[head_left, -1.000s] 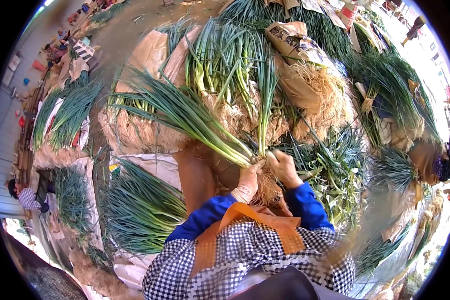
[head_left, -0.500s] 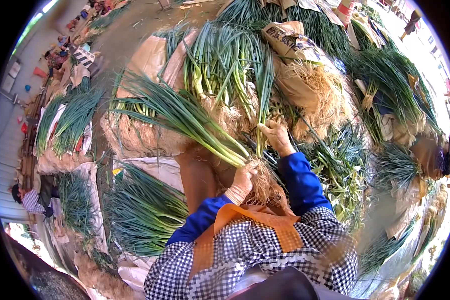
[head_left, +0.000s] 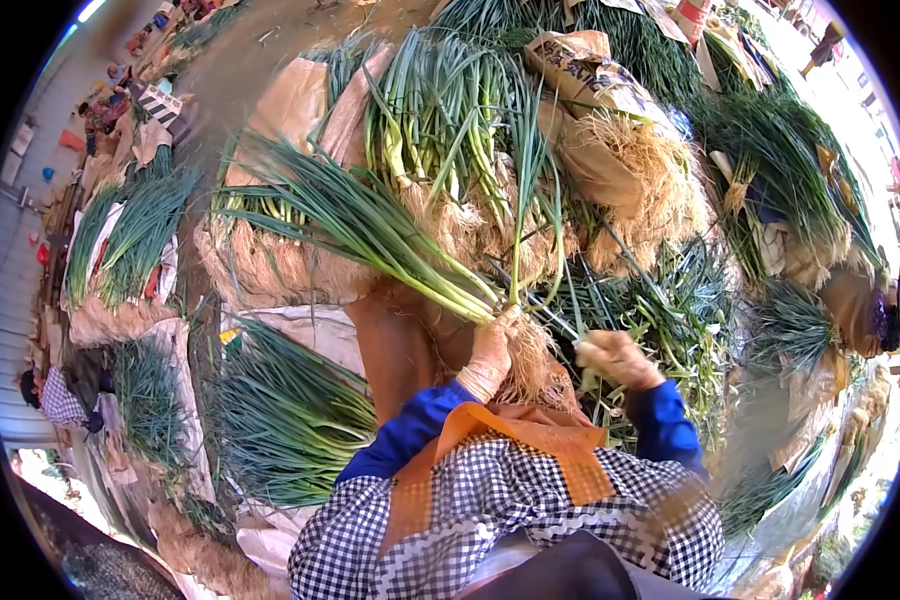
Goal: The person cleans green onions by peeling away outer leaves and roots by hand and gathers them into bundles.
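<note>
My left hand is closed around a bunch of green onions just above the roots. The long green leaves fan out to the upper left, and the stringy roots hang beside my fingers. A single stalk stands more upright from the same grip. To the right, apart from the bunch, my right hand is closed and a little blurred. A thin, pale green leaf strip runs up from its fingertips. Below that hand lies a heap of loose leaves.
Bundled green onions lie ahead, roots toward me. Beside them is a paper-wrapped bundle with bushy roots. More onions lie at my left. Another person is at the far left edge.
My right hand has moved from the upright stalk down and to the right, drawing a leaf strip with it. My left hand keeps its grip on the bunch, nearly in place.
</note>
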The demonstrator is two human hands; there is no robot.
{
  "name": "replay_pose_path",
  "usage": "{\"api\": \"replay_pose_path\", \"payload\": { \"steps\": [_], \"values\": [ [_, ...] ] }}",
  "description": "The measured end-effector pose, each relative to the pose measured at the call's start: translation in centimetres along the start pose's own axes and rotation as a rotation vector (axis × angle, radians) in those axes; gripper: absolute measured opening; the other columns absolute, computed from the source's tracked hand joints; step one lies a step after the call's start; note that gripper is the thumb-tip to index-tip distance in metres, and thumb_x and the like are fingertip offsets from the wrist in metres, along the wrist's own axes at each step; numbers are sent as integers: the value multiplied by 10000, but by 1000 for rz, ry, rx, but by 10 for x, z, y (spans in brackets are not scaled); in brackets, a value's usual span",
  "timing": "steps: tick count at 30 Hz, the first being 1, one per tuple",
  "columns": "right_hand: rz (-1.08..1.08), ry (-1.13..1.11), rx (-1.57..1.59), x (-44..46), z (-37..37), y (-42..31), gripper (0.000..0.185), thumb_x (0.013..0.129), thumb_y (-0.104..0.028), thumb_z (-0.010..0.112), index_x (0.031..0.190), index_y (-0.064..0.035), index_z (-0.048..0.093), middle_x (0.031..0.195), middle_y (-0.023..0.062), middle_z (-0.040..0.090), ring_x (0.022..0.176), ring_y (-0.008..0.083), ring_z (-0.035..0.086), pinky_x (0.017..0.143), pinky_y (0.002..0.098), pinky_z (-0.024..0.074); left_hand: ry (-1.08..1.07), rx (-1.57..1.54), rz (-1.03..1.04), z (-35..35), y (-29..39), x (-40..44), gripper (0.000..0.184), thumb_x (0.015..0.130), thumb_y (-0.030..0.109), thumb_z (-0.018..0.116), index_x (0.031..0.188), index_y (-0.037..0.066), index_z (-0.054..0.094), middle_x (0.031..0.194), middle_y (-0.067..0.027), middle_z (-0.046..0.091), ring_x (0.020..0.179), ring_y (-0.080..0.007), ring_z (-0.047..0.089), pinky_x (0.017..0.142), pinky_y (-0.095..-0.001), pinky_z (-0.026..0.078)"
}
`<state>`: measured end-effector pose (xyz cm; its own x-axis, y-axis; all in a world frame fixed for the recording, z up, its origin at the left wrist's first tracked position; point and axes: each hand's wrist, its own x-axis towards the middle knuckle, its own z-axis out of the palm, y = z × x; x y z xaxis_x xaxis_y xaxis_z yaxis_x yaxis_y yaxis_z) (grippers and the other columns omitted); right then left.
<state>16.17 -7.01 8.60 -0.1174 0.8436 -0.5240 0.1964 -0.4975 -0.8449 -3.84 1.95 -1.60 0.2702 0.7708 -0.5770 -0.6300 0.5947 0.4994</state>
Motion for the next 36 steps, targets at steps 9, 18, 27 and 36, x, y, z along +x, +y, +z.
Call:
{"api": "replay_pose_path", "payload": {
  "steps": [9, 18, 27, 36],
  "values": [
    [-200, 349, -90, 44, 5, -20, 313, 891, -234, 556, 1076, 15, 593, 929, 75, 653, 820, 137, 600, 745, 273, 481, -126, 0, -12, -3, 5, -1, 89, 824, 42, 606, 899, -4, 589, 764, -20, 584, 605, -89, 518, 554, -193, 435],
    [-190, 717, 186, 92, -10, 77, 259, 921, -285, 472, 811, -68, 559, 731, 60, 570, 601, 159, 494, 570, 330, 441, -458, -165, -166, 7, 34, -28, 147, 855, 136, 581, 950, 24, 585, 787, -44, 596, 726, -146, 578, 702, -260, 474],
    [-148, 244, -89, 57, 9, -34, 429, 904, -436, 462, 1075, -73, 614, 848, 43, 647, 694, 171, 571, 668, 318, 462, -348, 80, -131, -3, 13, -18, 95, 844, 63, 581, 933, 29, 582, 814, -37, 605, 714, -144, 593, 668, -264, 499],
    [-368, 355, 892, 165, 80, -19, 321, 942, -378, 444, 856, -89, 554, 675, -20, 493, 544, 98, 441, 492, 243, 364, -450, -211, -242, -15, 9, -23, 177, 870, 158, 562, 984, 22, 564, 832, -79, 601, 772, -210, 599, 728, -374, 511]
  ]
}}
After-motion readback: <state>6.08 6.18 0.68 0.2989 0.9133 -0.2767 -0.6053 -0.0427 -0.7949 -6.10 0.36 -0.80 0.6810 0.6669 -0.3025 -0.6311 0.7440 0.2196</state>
